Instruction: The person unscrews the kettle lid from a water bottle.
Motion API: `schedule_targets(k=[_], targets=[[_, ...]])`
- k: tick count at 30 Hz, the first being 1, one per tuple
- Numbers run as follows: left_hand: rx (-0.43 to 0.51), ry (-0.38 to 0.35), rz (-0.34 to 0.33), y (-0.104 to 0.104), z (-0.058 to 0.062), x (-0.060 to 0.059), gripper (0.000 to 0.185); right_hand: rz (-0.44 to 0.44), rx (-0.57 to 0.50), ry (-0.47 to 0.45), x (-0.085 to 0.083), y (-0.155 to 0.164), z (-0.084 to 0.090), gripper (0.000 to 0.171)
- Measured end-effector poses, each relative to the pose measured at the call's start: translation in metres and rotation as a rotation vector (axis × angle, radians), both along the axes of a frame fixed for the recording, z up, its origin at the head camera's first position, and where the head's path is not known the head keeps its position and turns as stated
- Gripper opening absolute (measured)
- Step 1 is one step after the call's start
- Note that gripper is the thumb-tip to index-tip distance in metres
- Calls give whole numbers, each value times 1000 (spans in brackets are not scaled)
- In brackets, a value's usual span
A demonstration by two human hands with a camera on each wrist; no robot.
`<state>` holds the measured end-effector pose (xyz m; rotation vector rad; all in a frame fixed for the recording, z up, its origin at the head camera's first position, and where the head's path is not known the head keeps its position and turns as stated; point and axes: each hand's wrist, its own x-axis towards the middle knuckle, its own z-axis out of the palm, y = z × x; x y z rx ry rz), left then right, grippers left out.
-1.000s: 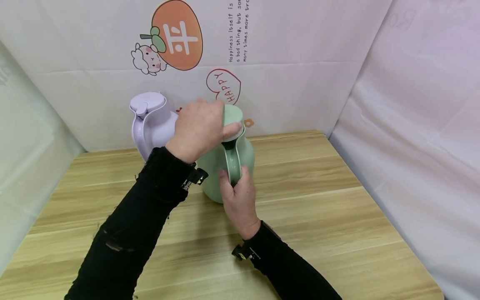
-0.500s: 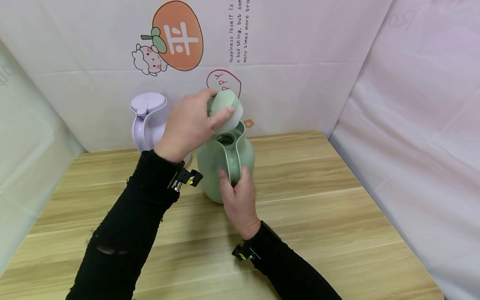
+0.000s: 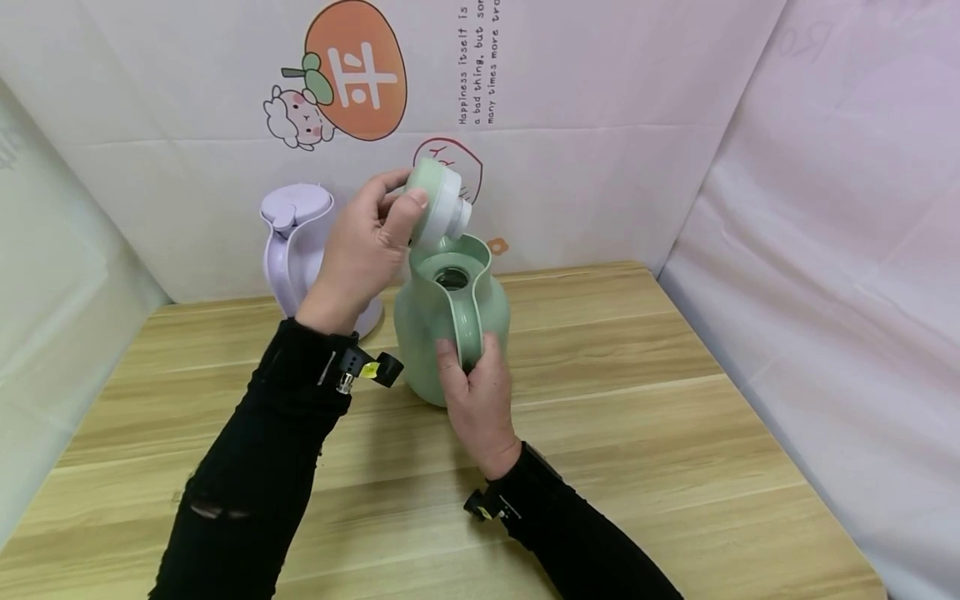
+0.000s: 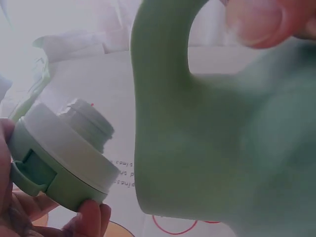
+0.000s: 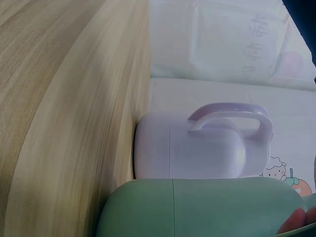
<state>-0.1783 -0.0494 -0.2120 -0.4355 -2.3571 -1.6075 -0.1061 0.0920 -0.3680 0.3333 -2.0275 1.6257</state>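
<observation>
My left hand point(image 3: 363, 246) grips a green lid point(image 3: 431, 192), raised and tipped on its side just above the jug's mouth. In the left wrist view the lid point(image 4: 64, 153) shows a white underside, a narrower stopper and a small green lever. A green thermos jug point(image 3: 420, 333) stands upright on the table, its round opening uncovered. Around the lower part of its handle point(image 3: 467, 325) curls my right hand point(image 3: 480, 404). From the right wrist, only fingertips point(image 5: 296, 222) show at the jug's side.
A lilac thermos jug point(image 3: 300, 250) with its lid on stands behind my left hand, left of the green one. The wooden table point(image 3: 637, 417) meets a printed cloth backdrop point(image 3: 570, 167) behind the jugs. White cloth also hangs at both sides.
My left hand has lifted the lid off the green jug, moved it up and left, and tilted it so its underside faces right. My right hand has stayed on the handle.
</observation>
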Motion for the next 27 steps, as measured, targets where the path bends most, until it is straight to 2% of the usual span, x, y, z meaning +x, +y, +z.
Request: schedule_targets(k=[6, 10, 13, 20, 27], targets=[[314, 19, -30, -4, -14, 1, 42, -17, 17, 12, 0, -1, -1, 32], [475, 6, -46, -5, -23, 3, 32, -32, 21, 14, 0, -3, 0, 33], [556, -14, -56, -7, -31, 5, 31, -36, 14, 14, 0, -3, 0, 33], [736, -69, -134, -10, -47, 12, 42, -40, 8, 11, 0, -3, 1, 35], [888, -121, -103, -14, -61, 16, 46, -63, 3, -11, 0, -3, 1, 34]])
